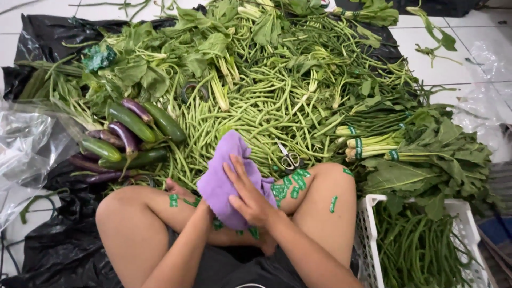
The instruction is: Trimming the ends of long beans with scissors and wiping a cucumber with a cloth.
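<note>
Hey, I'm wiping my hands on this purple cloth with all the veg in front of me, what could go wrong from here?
Three things. The scissors lie among the long beans just past your knee, easy to lean or reach onto unseen. The green tape strips stuck on your legs may catch on the purple cloth your right hand is rubbing. The left hand is hidden under the cloth, so a corner could drag into the cucumbers and eggplants.
</note>
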